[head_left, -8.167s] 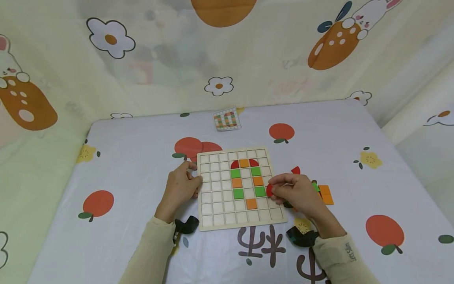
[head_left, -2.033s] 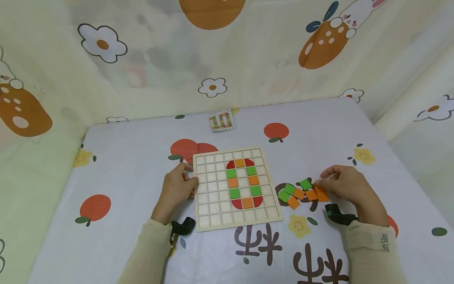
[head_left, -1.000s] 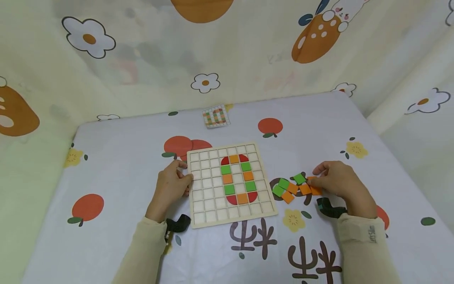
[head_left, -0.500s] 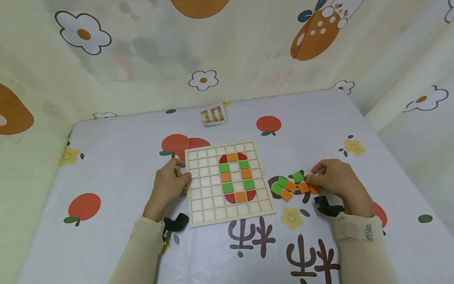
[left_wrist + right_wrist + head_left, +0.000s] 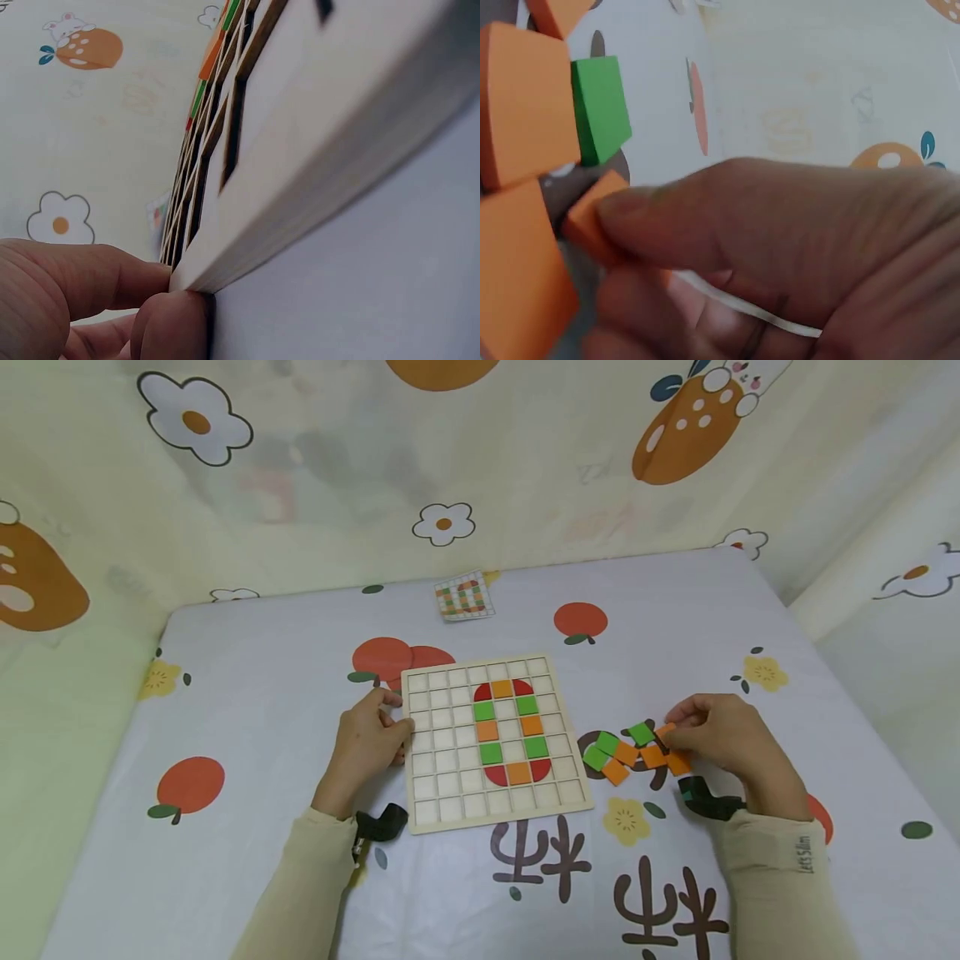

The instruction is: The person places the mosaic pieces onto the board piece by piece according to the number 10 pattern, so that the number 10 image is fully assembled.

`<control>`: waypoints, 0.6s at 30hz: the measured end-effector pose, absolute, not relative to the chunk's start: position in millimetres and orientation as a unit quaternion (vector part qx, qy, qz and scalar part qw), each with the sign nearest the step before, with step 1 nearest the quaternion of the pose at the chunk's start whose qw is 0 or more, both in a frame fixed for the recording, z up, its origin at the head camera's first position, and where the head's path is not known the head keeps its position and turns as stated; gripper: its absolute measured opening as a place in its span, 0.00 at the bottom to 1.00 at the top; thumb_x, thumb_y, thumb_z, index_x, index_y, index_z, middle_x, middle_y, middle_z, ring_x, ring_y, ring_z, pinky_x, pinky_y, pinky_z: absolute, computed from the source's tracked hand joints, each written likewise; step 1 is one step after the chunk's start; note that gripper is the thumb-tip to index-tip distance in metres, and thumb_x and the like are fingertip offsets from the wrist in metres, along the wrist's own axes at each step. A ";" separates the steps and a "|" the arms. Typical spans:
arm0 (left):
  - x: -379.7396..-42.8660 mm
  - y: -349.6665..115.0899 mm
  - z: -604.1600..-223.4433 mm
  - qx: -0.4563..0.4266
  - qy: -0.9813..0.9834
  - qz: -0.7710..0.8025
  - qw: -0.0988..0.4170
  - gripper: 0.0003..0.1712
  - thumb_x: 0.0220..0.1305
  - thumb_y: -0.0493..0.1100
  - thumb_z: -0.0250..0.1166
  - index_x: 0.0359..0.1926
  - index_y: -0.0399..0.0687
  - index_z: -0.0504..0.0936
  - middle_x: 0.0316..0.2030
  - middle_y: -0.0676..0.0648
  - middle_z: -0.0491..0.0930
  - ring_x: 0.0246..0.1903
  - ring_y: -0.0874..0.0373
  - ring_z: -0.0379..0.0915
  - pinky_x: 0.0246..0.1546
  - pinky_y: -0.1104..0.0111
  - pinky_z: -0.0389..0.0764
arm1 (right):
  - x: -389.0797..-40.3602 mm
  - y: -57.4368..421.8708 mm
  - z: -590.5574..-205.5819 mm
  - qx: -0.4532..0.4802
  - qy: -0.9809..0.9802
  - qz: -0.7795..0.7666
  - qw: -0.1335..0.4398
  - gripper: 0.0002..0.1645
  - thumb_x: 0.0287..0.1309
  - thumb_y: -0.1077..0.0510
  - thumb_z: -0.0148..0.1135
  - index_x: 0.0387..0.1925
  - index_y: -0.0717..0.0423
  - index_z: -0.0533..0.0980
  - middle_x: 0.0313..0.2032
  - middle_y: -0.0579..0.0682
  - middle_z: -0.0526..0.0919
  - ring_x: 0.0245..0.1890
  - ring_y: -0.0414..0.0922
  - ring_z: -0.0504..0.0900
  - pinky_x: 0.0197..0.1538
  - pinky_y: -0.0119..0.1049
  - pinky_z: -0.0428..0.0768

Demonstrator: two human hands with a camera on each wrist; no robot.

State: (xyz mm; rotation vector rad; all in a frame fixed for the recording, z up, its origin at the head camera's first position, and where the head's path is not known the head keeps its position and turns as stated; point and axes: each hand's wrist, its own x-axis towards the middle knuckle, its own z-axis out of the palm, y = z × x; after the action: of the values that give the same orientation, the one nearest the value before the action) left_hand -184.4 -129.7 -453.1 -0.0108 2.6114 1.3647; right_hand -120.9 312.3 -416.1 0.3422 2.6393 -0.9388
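Grid board point(image 5: 447, 762): pale wood, smooth and matt, its rim looking unvarnished. Orange tile point(image 5: 589, 229) and green tile point(image 5: 601, 109): smooth, opaque, matt faces; core material not discernible. Picture card point(image 5: 465, 597): thin printed paper or card. Worktop point(image 5: 285, 710): smooth printed covering, faintly glossy. Backdrop point(image 5: 337, 527): thin printed sheet, softly creased. Sleeves point(image 5: 300, 877): matt cloth. Wrist mounts point(image 5: 382, 823): smooth black plastic in appearance

Cream sleeves point(image 5: 780, 893), the right one lettered, adjoin black wrist cameras point(image 5: 382, 823).
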 end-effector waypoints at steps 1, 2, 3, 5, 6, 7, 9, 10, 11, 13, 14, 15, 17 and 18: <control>-184.4 -129.4 -452.7 -0.004 0.881 0.462 0.097 0.18 0.67 0.36 0.67 0.56 0.38 0.76 0.25 0.44 0.75 0.14 0.57 0.77 0.19 0.69 0.79 | -120.9 313.8 -415.2 0.117 0.921 -0.337 0.159 0.19 0.61 0.54 0.71 0.49 0.61 0.81 0.37 0.52 0.84 0.37 0.49 0.79 0.35 0.36 0.77; -184.5 -129.2 -452.4 -0.003 0.881 0.463 0.097 0.18 0.67 0.36 0.67 0.56 0.38 0.76 0.25 0.44 0.75 0.13 0.57 0.77 0.19 0.70 0.78 | -121.2 314.8 -414.5 0.114 0.917 -0.348 0.158 0.18 0.62 0.55 0.70 0.49 0.62 0.80 0.36 0.52 0.84 0.36 0.48 0.80 0.35 0.35 0.79; -184.5 -128.9 -452.1 -0.002 0.881 0.463 0.096 0.18 0.67 0.36 0.67 0.56 0.38 0.76 0.25 0.44 0.75 0.13 0.57 0.77 0.19 0.70 0.78 | -122.0 315.2 -413.3 0.109 0.914 -0.359 0.156 0.18 0.64 0.56 0.69 0.50 0.63 0.80 0.36 0.52 0.84 0.35 0.48 0.81 0.36 0.35 0.81; -183.3 -128.9 -450.9 -0.003 0.881 0.464 0.093 0.18 0.67 0.36 0.67 0.56 0.38 0.76 0.25 0.44 0.75 0.13 0.57 0.77 0.18 0.69 0.79 | -125.5 312.2 -410.8 0.094 0.905 -0.386 0.150 0.18 0.67 0.58 0.67 0.53 0.64 0.79 0.37 0.53 0.82 0.34 0.47 0.83 0.37 0.34 0.84; -183.1 -128.9 -450.5 -0.003 0.881 0.464 0.093 0.18 0.67 0.36 0.67 0.56 0.38 0.76 0.25 0.44 0.75 0.13 0.57 0.77 0.18 0.69 0.79 | -128.2 309.0 -409.0 0.089 0.900 -0.401 0.147 0.18 0.68 0.58 0.66 0.54 0.65 0.79 0.37 0.54 0.82 0.33 0.46 0.84 0.38 0.34 0.85; -182.9 -128.9 -450.3 -0.003 0.881 0.464 0.093 0.18 0.67 0.36 0.67 0.56 0.38 0.76 0.25 0.44 0.75 0.13 0.57 0.77 0.18 0.69 0.79 | -131.4 304.4 -406.9 0.083 0.893 -0.418 0.144 0.18 0.69 0.59 0.65 0.55 0.65 0.79 0.38 0.56 0.83 0.33 0.46 0.85 0.38 0.34 0.87; -182.4 -129.2 -450.0 -0.004 0.881 0.463 0.093 0.18 0.67 0.36 0.66 0.56 0.38 0.76 0.26 0.44 0.76 0.13 0.57 0.77 0.19 0.69 0.79 | -139.6 291.6 -402.2 0.071 0.877 -0.453 0.142 0.19 0.70 0.59 0.64 0.57 0.67 0.78 0.41 0.58 0.83 0.32 0.45 0.86 0.40 0.35 0.88; -182.2 -129.3 -449.8 -0.005 0.881 0.463 0.094 0.18 0.67 0.37 0.66 0.55 0.38 0.76 0.26 0.44 0.76 0.13 0.57 0.77 0.19 0.69 0.79 | -144.4 283.4 -400.1 0.066 0.869 -0.469 0.143 0.20 0.71 0.59 0.63 0.57 0.68 0.78 0.42 0.59 0.83 0.32 0.45 0.86 0.40 0.35 0.88; -182.2 -129.6 -449.8 -0.006 0.882 0.463 0.094 0.18 0.67 0.37 0.66 0.55 0.38 0.76 0.26 0.44 0.76 0.13 0.57 0.77 0.19 0.69 0.79 | -149.4 274.6 -398.2 0.061 0.862 -0.481 0.145 0.19 0.70 0.59 0.64 0.57 0.68 0.79 0.43 0.60 0.83 0.32 0.45 0.86 0.40 0.36 0.89; -182.4 -129.9 -449.8 -0.007 0.881 0.464 0.094 0.18 0.67 0.37 0.66 0.55 0.39 0.77 0.26 0.44 0.76 0.14 0.57 0.78 0.19 0.69 0.79 | -160.2 255.1 -394.7 0.050 0.851 -0.500 0.151 0.19 0.70 0.59 0.64 0.55 0.68 0.79 0.45 0.61 0.83 0.32 0.44 0.86 0.40 0.36 0.89; -182.6 -130.1 -449.8 -0.007 0.881 0.464 0.093 0.18 0.67 0.37 0.66 0.55 0.39 0.77 0.26 0.44 0.76 0.14 0.57 0.78 0.19 0.69 0.79 | -165.7 245.0 -393.8 0.044 0.845 -0.509 0.156 0.19 0.70 0.59 0.65 0.55 0.68 0.79 0.45 0.60 0.83 0.32 0.44 0.86 0.40 0.36 0.89; -182.7 -130.2 -449.7 -0.006 0.881 0.465 0.093 0.18 0.67 0.37 0.66 0.55 0.39 0.77 0.26 0.44 0.76 0.14 0.57 0.78 0.19 0.68 0.79 | -171.0 234.6 -393.4 0.039 0.839 -0.518 0.160 0.18 0.70 0.59 0.65 0.54 0.68 0.79 0.44 0.60 0.84 0.32 0.45 0.86 0.40 0.36 0.89; -183.4 -130.3 -450.2 -0.002 0.881 0.463 0.092 0.18 0.67 0.38 0.66 0.56 0.39 0.77 0.26 0.44 0.76 0.14 0.57 0.78 0.19 0.68 0.80 | -181.0 213.9 -393.9 0.031 0.827 -0.535 0.172 0.17 0.69 0.59 0.66 0.52 0.69 0.80 0.42 0.60 0.85 0.32 0.46 0.86 0.40 0.36 0.89; -183.5 -130.3 -450.3 -0.001 0.882 0.462 0.092 0.18 0.67 0.38 0.66 0.56 0.39 0.77 0.26 0.44 0.76 0.14 0.57 0.78 0.19 0.68 0.80 | -185.5 203.9 -395.2 0.028 0.819 -0.545 0.178 0.17 0.69 0.60 0.66 0.52 0.69 0.80 0.41 0.59 0.86 0.32 0.46 0.86 0.41 0.37 0.89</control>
State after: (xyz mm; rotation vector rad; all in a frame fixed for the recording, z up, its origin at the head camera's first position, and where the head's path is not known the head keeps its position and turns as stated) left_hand -183.5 -130.3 -450.3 -0.0023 2.6183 1.3732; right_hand -185.5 203.9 -395.2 0.0802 2.3168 -1.5411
